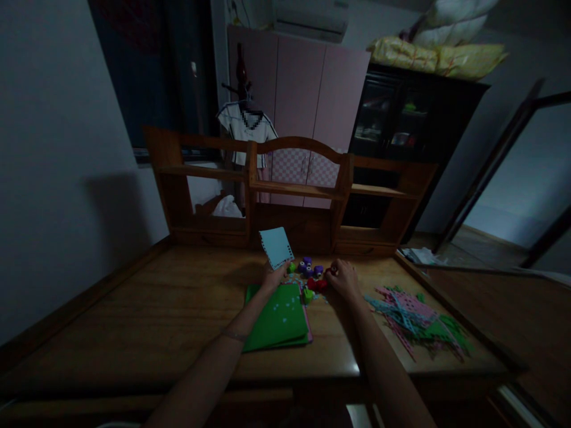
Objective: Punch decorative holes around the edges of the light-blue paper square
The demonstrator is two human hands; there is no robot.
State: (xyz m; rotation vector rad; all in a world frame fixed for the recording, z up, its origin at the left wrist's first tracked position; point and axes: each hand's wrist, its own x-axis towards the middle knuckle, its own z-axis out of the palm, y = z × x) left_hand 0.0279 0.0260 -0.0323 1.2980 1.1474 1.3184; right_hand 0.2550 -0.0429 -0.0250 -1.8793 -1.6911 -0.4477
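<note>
My left hand pinches the lower edge of a pale blue sheet of paper, which stands tilted up with small holes punched along its edges. My right hand has its fingers closed round a small dark red paper punch, partly hidden by the fingers. Just left of it lie red punches. Several purple punches sit between my hands, with a green punch nearer me and another green one beside my left hand. Tiny pale cut-outs are scattered around them.
Green sheets with a pink one beneath lie under my left forearm, dotted with cut-outs. A heap of pink, blue and green paper strips lies at the right. A wooden shelf unit borders the table's back.
</note>
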